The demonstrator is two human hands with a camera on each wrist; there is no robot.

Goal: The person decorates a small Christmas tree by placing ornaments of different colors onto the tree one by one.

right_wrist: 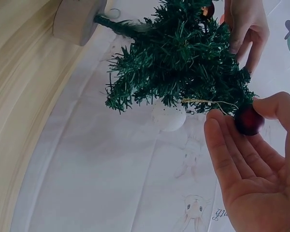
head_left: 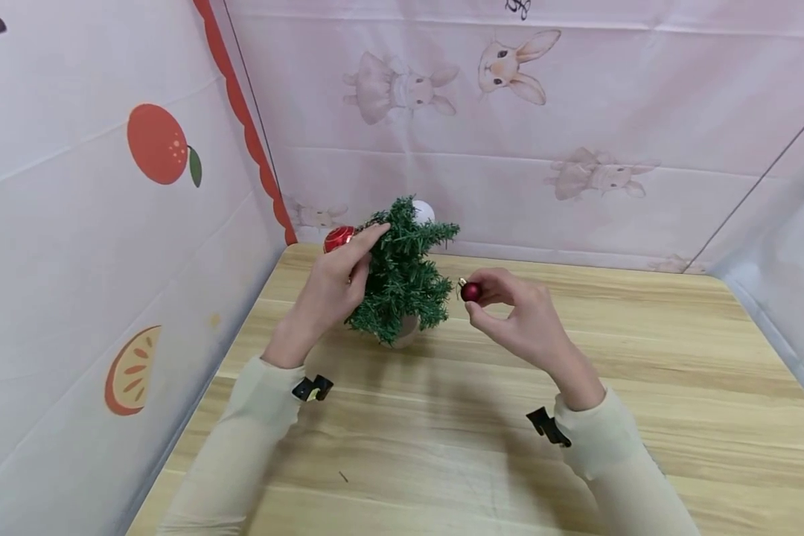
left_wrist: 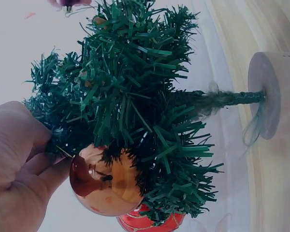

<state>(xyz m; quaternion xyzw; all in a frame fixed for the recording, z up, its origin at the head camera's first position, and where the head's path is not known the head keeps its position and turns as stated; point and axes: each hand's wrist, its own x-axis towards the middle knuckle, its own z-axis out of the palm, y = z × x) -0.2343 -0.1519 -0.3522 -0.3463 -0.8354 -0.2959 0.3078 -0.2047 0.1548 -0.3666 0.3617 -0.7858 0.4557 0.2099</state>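
A small artificial Christmas tree [head_left: 402, 275] with green needles stands upright on a round pale base [left_wrist: 273, 96]. My left hand [head_left: 328, 290] is at its upper left side, thumb and fingers closing on a branch in the left wrist view; some fingertips are hidden by needles. My right hand [head_left: 519, 313] pinches a small dark red bauble [head_left: 471, 291] between thumb and fingers, just right of the tree. The bauble's thin gold loop [right_wrist: 208, 102] reaches toward the needles. On the tree hang a shiny gold-orange bauble [left_wrist: 106, 181], a red bauble [head_left: 339, 239] and a white ball [head_left: 423, 213].
The tree stands on a wood-grain table [head_left: 442, 417], toward its back left. A small dark sliver [head_left: 343, 476] lies near the front. A pink rabbit-print cloth [head_left: 509, 164] hangs behind, and a white fruit-print cloth [head_left: 74, 246] stands at the left.
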